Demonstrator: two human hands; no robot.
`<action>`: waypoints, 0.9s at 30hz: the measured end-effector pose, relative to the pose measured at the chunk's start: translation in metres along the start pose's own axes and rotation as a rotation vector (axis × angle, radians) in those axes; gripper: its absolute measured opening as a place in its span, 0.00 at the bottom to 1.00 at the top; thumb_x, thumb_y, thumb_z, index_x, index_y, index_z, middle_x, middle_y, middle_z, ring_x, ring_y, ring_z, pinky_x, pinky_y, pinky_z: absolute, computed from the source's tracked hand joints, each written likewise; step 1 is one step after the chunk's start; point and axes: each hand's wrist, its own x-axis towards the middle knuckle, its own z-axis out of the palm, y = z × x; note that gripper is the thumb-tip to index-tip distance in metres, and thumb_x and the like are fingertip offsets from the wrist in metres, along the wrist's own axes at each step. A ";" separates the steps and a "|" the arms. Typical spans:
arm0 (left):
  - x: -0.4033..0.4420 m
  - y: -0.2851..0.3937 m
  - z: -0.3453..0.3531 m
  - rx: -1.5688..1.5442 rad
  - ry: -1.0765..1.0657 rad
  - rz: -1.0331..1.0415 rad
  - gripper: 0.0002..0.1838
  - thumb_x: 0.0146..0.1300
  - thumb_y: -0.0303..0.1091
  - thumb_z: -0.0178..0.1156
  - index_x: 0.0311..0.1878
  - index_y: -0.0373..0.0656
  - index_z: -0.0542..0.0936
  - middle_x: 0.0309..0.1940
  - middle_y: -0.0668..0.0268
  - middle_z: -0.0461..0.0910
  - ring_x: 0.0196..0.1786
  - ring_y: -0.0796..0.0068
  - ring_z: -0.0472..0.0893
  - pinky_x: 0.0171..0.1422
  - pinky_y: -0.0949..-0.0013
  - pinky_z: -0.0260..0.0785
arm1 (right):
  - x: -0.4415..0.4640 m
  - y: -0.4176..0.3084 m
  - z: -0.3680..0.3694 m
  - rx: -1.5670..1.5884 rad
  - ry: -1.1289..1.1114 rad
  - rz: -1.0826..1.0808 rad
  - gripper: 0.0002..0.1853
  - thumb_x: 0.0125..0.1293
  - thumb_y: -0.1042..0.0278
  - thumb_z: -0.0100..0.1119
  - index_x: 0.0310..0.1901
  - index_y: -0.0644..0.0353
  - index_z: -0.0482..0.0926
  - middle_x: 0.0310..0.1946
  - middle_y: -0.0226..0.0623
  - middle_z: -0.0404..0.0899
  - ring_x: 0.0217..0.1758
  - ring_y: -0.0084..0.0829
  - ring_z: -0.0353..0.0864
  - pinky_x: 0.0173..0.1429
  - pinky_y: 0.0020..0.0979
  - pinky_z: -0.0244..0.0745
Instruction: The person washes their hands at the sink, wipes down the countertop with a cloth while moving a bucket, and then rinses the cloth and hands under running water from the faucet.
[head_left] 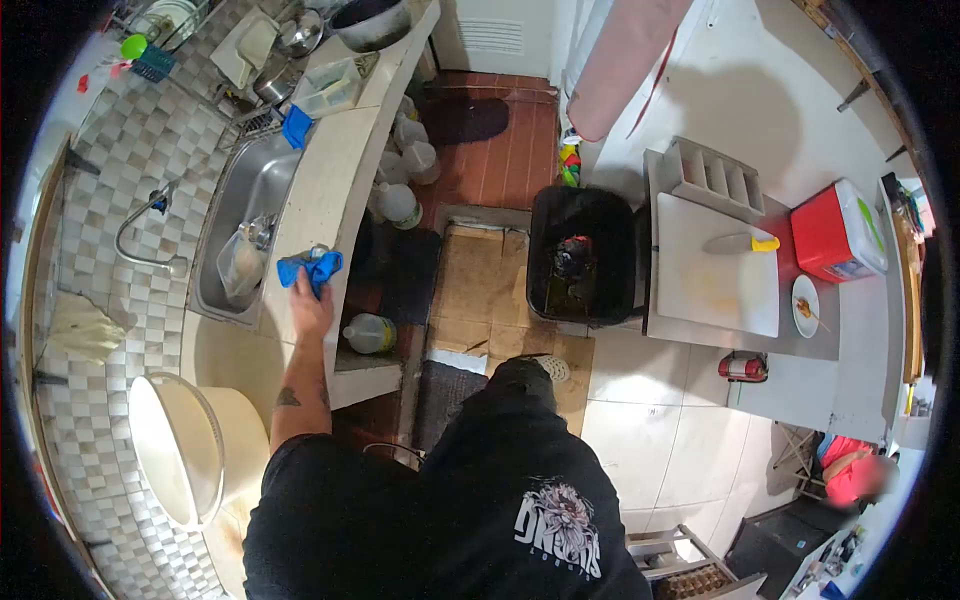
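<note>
My left hand [312, 308] reaches forward over the pale tiled counter [290, 215], its fingers closed on a bunched blue cloth [318, 268] near the counter's front edge. Just left of it is a steel sink [225, 190] holding a clear plastic bag [240, 264] with something pale inside. A second blue cloth [297, 127] drapes over the sink's far corner. My right hand is out of view.
A faucet [150, 255] juts from the tiled wall. A cream bucket [240, 440] stands at the near left; plastic jugs [398, 207] sit below the counter. Right of the floor cardboard [480, 280] are a black bin [585, 310], cutting board [715, 290] and knife [740, 243]. A person [845, 455] is at lower right.
</note>
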 end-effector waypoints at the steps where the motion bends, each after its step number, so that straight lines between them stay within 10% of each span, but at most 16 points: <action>1: -0.009 -0.002 0.015 0.050 -0.061 0.075 0.35 0.63 0.50 0.60 0.69 0.40 0.65 0.69 0.34 0.59 0.70 0.35 0.61 0.73 0.41 0.54 | -0.013 0.004 0.004 -0.038 -0.001 0.029 0.12 0.73 0.55 0.53 0.44 0.54 0.76 0.32 0.28 0.78 0.34 0.26 0.79 0.36 0.33 0.76; 7: 0.007 0.018 0.016 0.414 0.135 0.157 0.36 0.67 0.59 0.53 0.65 0.38 0.66 0.72 0.35 0.53 0.75 0.34 0.54 0.74 0.32 0.44 | -0.004 -0.048 0.048 0.062 0.102 -0.530 0.16 0.71 0.57 0.57 0.54 0.57 0.78 0.41 0.29 0.82 0.41 0.21 0.77 0.41 0.25 0.70; 10: 0.035 0.009 0.029 -0.021 -0.074 -0.159 0.34 0.65 0.62 0.55 0.57 0.36 0.70 0.71 0.38 0.57 0.72 0.35 0.60 0.72 0.32 0.51 | -0.014 -0.058 0.071 -0.117 0.007 -0.535 0.14 0.72 0.58 0.57 0.51 0.57 0.79 0.39 0.29 0.82 0.39 0.20 0.76 0.41 0.24 0.70; 15: 0.054 0.006 0.058 -0.245 0.056 0.262 0.20 0.49 0.25 0.59 0.49 0.39 0.73 0.47 0.47 0.75 0.53 0.42 0.73 0.64 0.44 0.63 | 0.043 0.025 0.071 0.077 -0.056 -0.411 0.13 0.70 0.59 0.60 0.47 0.61 0.78 0.37 0.31 0.81 0.36 0.26 0.76 0.40 0.29 0.71; 17: 0.051 0.017 0.041 -0.397 0.064 0.268 0.20 0.50 0.23 0.58 0.49 0.39 0.74 0.51 0.48 0.75 0.56 0.43 0.73 0.67 0.45 0.61 | 0.056 0.070 0.067 -0.234 -0.104 -0.744 0.12 0.71 0.61 0.60 0.49 0.59 0.77 0.36 0.31 0.80 0.36 0.27 0.77 0.38 0.30 0.72; 19: 0.067 0.015 0.027 -0.328 0.059 0.581 0.23 0.53 0.25 0.56 0.55 0.40 0.74 0.58 0.50 0.74 0.63 0.44 0.71 0.71 0.46 0.58 | 0.011 0.070 0.089 0.033 -0.100 -0.128 0.14 0.72 0.61 0.58 0.53 0.59 0.75 0.37 0.32 0.80 0.37 0.27 0.77 0.38 0.28 0.74; 25: 0.162 -0.013 0.048 -0.137 -0.110 0.444 0.24 0.65 0.38 0.55 0.65 0.46 0.71 0.72 0.56 0.64 0.75 0.49 0.59 0.80 0.44 0.44 | -0.027 -0.017 0.172 -0.111 -0.066 -0.278 0.14 0.73 0.61 0.56 0.53 0.59 0.75 0.36 0.32 0.80 0.35 0.25 0.77 0.37 0.27 0.75; 27: 0.204 -0.048 0.055 0.077 0.144 0.428 0.24 0.66 0.38 0.54 0.65 0.47 0.71 0.67 0.52 0.69 0.70 0.44 0.68 0.73 0.44 0.59 | -0.034 -0.043 0.188 -0.176 -0.056 -0.339 0.14 0.73 0.61 0.55 0.53 0.59 0.75 0.35 0.32 0.80 0.34 0.24 0.76 0.36 0.27 0.75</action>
